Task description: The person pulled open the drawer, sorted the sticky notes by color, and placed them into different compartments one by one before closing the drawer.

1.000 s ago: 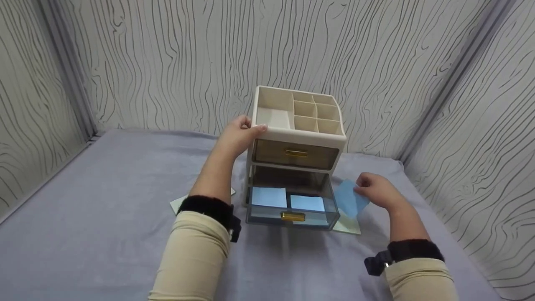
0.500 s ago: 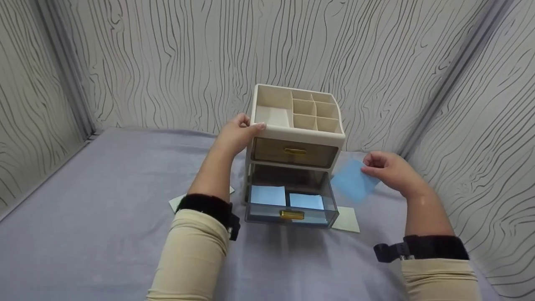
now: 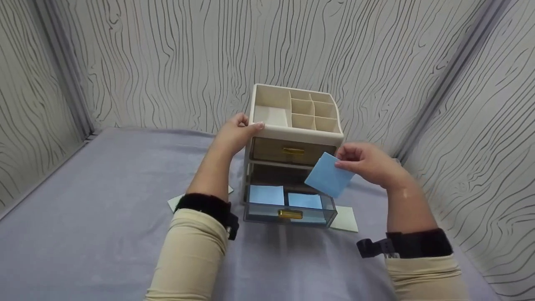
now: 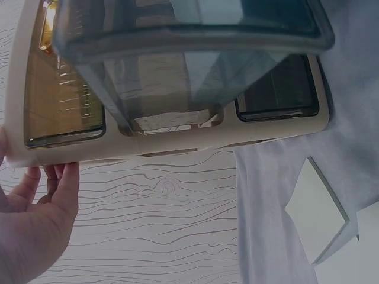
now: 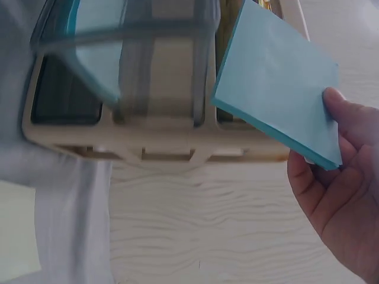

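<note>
A cream desktop organizer (image 3: 301, 134) with tinted drawers stands mid-table, its middle drawer (image 3: 254, 212) pulled out. My left hand (image 3: 234, 136) grips its upper left front corner, thumb on the top edge; in the left wrist view the fingers (image 4: 66, 188) lie against its side. My right hand (image 3: 370, 163) pinches a pad of blue sticky notes (image 3: 329, 174) by one corner. That pad is tilted in the air, in front of the organizer's right side and above the drawer's right end. Two blue note stacks (image 3: 266, 195) lie side by side inside the drawer.
A pale green note pad (image 3: 346, 219) lies right of the drawer. More pale pads (image 4: 317, 213) lie left of the organizer, partly hidden by my left forearm. Above the drawers is a divided top tray (image 3: 271, 116). A patterned wall (image 3: 175, 62) rises behind the cloth-covered table (image 3: 104, 234).
My right hand has lifted the blue sticky note pad from beside the organizer, then carried it left toward the open drawer. My left hand keeps its grip on the corner.
</note>
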`<control>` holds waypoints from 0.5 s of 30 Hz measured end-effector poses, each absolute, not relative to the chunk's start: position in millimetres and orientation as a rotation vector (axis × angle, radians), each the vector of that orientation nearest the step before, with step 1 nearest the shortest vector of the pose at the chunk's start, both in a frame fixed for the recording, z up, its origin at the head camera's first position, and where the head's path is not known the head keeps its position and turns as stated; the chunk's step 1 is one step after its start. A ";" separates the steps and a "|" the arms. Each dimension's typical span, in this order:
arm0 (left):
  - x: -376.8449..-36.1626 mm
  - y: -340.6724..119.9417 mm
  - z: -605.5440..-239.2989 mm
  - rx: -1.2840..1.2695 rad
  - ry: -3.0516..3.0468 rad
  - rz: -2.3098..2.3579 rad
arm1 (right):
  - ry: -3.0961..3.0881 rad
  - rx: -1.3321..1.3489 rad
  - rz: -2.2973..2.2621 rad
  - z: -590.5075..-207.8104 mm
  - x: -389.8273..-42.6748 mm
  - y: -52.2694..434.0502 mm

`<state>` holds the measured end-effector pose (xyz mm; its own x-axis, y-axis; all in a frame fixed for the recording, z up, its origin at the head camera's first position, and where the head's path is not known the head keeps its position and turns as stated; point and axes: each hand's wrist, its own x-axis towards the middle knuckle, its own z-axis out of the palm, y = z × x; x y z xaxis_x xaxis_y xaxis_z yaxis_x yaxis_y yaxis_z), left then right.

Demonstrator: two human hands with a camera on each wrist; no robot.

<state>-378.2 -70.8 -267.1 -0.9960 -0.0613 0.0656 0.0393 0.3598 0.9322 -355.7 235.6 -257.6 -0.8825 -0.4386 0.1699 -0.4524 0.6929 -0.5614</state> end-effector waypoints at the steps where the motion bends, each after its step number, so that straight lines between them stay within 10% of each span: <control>1: -378.3 -70.9 -267.2 0.020 -2.516 -1.730 | -2.860 0.800 0.954 -257.9 -355.7 230.6; 15: -379.7 -70.8 -268.3 0.059 -2.546 -1.698 | -2.983 1.053 0.701 -278.9 -365.1 185.9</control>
